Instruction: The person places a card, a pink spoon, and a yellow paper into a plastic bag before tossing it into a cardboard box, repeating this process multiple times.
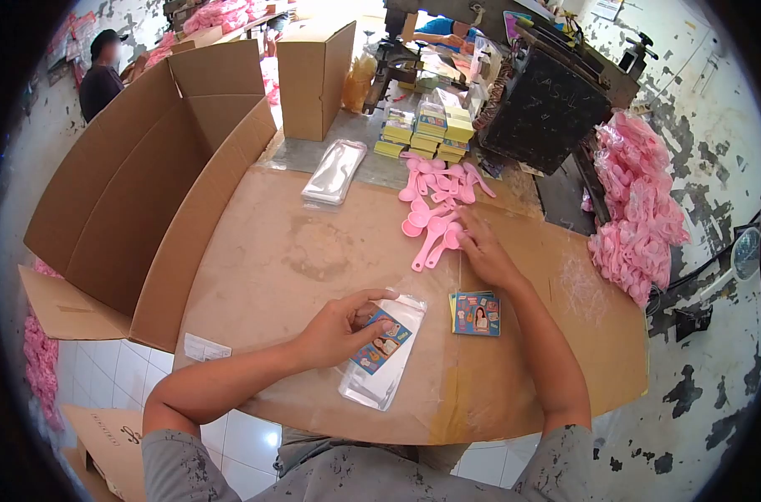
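Note:
Between the thumb and fingers of my left hand (353, 328) is a blue printed card (380, 344), held over a stack of clear plastic bags (385, 386). My right hand (479, 249) reaches to the near right side of a pile of pink plastic scoops (431, 227); its fingers touch or nearly touch one scoop, and the fingertips are partly hidden. A small stack of similar cards (477, 315) lies on the cardboard-covered table (313, 251), below my right hand.
An open carton (159, 167) stands at the left, with a closed box (313, 79) behind the table. More clear bags (334, 171), card stacks (431, 125) and a black machine (544, 109) are farther back. Bagged pink scoops (636, 201) hang right. A person (102, 79) is at back left.

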The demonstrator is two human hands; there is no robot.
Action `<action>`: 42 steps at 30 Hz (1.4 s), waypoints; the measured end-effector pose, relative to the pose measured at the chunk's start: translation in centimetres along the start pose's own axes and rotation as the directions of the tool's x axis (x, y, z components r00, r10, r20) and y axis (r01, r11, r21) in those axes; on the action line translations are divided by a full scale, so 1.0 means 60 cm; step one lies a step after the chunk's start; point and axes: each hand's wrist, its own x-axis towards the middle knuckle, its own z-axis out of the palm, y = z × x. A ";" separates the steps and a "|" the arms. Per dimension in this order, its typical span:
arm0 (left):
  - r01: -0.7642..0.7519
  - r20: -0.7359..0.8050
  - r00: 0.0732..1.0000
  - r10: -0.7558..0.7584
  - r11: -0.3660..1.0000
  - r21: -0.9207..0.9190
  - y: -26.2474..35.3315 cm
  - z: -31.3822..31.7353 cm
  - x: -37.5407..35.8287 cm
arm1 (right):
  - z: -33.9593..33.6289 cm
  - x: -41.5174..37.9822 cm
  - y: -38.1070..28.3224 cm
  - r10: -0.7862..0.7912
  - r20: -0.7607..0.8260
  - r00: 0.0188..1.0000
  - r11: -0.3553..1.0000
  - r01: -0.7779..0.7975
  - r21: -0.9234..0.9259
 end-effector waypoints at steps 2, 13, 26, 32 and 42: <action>0.010 0.003 1.000 -0.010 1.000 0.019 0.000 -0.004 0.002 | 0.016 0.001 -0.011 -0.100 0.062 0.993 0.981 0.109 -0.160; 0.066 -0.011 0.998 -0.068 0.991 -0.118 0.017 -0.007 0.005 | -0.019 -0.048 -0.125 -0.158 0.264 0.951 0.986 0.166 -0.006; 0.031 0.008 1.000 -0.030 0.986 -0.163 0.039 -0.002 -0.002 | -0.065 -0.087 -0.192 -0.154 0.298 0.942 0.971 0.089 0.221; 0.050 0.018 0.999 -0.049 0.997 -0.061 0.035 -0.001 0.000 | -0.074 -0.110 -0.214 0.162 0.245 0.956 0.748 -0.281 0.601; 0.085 0.042 0.995 -0.088 0.994 0.071 0.029 0.002 -0.004 | -0.071 -0.103 -0.237 -0.178 0.378 0.908 0.942 0.046 0.333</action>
